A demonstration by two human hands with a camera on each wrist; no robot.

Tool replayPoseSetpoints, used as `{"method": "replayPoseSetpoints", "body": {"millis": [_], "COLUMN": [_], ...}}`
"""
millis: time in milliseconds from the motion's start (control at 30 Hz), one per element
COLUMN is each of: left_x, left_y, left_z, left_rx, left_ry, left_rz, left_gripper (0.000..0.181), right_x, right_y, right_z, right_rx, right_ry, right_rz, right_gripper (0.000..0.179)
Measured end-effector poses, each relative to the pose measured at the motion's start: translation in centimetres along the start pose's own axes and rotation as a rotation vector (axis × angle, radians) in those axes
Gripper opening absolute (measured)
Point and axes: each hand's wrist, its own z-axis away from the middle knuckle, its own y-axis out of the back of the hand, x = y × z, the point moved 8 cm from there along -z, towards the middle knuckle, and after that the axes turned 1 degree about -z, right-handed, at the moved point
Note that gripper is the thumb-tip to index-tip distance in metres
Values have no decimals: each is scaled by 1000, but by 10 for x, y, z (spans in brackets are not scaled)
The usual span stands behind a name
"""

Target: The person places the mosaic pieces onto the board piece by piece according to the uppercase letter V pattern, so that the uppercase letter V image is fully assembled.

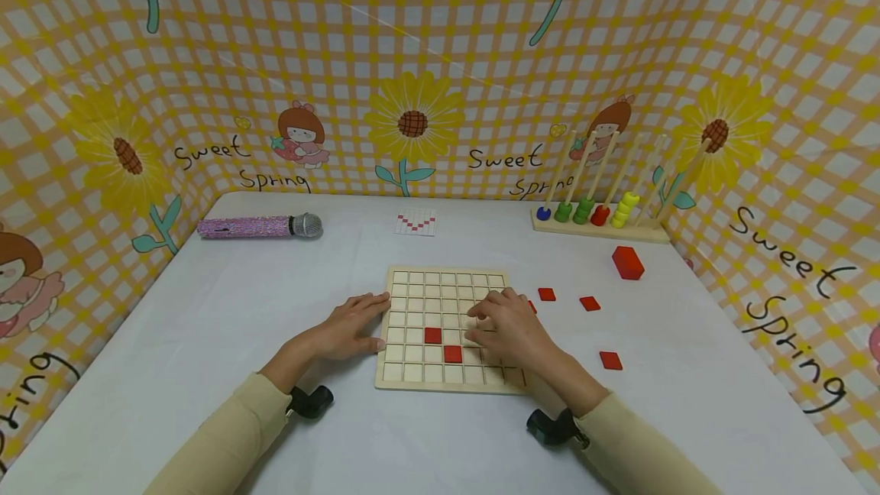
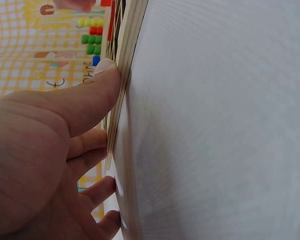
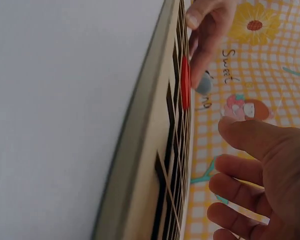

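Note:
A square wooden grid board (image 1: 411, 386) lies flat on the white table, with two red square tiles, an upper-left tile (image 1: 433, 335) and a lower-right tile (image 1: 453, 354), in diagonally neighbouring cells. Along the board's left edge rests my left hand (image 1: 349, 328), its thumb (image 2: 97, 92) and fingertips touching the rim. My right hand (image 1: 514, 331) hovers over the right half of the board. Its thumb (image 3: 245, 135) stands apart from the loosely bent fingers, and nothing shows between them. This hand hides several cells and part of a red tile (image 1: 532, 306) beside the board.
Right of the board lie loose red tiles (image 1: 546, 294) (image 1: 590, 303) (image 1: 610, 360) and a red block (image 1: 629, 263). Behind them stands a bead rack (image 1: 598, 231) with pegs. A patterned card (image 1: 415, 222) and a glittery microphone (image 1: 254, 227) lie at the back. Checked cloth surrounds the table.

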Motion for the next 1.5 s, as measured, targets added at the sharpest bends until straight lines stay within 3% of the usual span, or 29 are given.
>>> {"method": "replayPoseSetpoints", "body": {"millis": [767,1000,1500], "left_x": [1,3,2], "left_y": [0,1,0], "left_z": [1,1,1], "left_rx": [-2,15,-5], "left_ry": [4,-21,-4], "left_rz": [1,7,6], "left_gripper": [69,70,70], "right_x": [77,98,132], "right_y": [31,30,30], "right_z": [6,5,3], "right_rx": [34,-32,-106], "right_ry": [-93,-154,-206], "right_rz": [-54,-60,-21], "right_gripper": [34,39,45]}}
